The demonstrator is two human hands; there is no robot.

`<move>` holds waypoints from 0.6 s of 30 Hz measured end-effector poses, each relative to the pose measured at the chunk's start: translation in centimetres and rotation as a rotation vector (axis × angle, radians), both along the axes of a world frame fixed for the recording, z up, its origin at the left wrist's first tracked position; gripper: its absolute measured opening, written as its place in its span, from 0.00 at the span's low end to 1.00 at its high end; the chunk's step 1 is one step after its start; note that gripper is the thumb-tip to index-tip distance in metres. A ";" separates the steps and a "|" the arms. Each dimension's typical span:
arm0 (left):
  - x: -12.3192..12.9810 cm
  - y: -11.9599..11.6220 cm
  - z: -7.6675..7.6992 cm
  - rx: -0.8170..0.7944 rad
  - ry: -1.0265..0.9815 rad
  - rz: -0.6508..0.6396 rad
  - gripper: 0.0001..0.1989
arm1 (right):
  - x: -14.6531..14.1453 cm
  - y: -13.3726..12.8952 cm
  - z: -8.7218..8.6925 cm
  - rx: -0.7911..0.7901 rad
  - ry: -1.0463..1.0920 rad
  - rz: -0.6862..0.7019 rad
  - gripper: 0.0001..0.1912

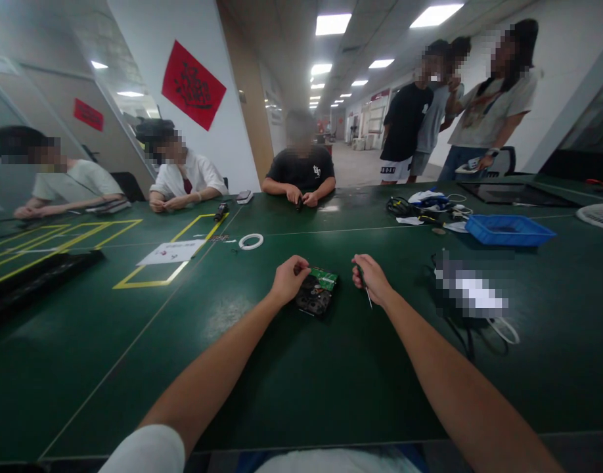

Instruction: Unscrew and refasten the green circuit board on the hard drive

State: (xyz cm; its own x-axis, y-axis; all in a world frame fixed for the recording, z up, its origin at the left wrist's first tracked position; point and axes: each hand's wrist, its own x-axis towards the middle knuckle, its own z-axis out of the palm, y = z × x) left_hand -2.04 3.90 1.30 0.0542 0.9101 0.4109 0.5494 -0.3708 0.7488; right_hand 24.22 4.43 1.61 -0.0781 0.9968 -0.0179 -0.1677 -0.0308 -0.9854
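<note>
On the green table in front of me lies an opened electronic device (pixel 315 301) with a black casing and a green circuit board (pixel 326 279) showing in its upper part. My left hand (pixel 288 281) is closed at the device's upper left corner, its thumb and fingers gripping there. That corner is partly hidden by the fingers. To the right of the device, apart from it, my right hand (pixel 373 279) is wrapped round a screwdriver (pixel 368 297). Its dark handle sits in the fingers and the thin metal shaft points down toward the table.
A blue tray (pixel 511 231) and a pile of cables (pixel 404 207) lie at the right. Nearer stands a blurred white object (pixel 473 289) with cords. A white ring (pixel 251 242) and paper (pixel 171 252) lie left. Several people sit or stand beyond the table.
</note>
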 end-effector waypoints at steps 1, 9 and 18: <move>0.4 -0.2 0.4 -0.010 -0.028 -0.038 0.06 | 0.0 -0.2 0.1 0.000 -0.015 -0.003 0.15; 2.9 -2.0 1.9 -0.390 -0.666 -0.388 0.19 | -2.4 -2.5 2.3 0.530 -0.469 0.024 0.08; 3.1 -2.3 2.1 -0.464 -0.808 -0.433 0.19 | -3.5 -4.0 3.4 0.694 -0.662 0.029 0.05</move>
State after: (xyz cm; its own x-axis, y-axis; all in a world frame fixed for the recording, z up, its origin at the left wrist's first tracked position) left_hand 1.03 1.61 3.42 0.2789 0.9567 0.0831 -0.2942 0.0028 0.9557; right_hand 20.75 0.40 5.01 -0.2886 0.7998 0.5264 0.4216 0.5998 -0.6801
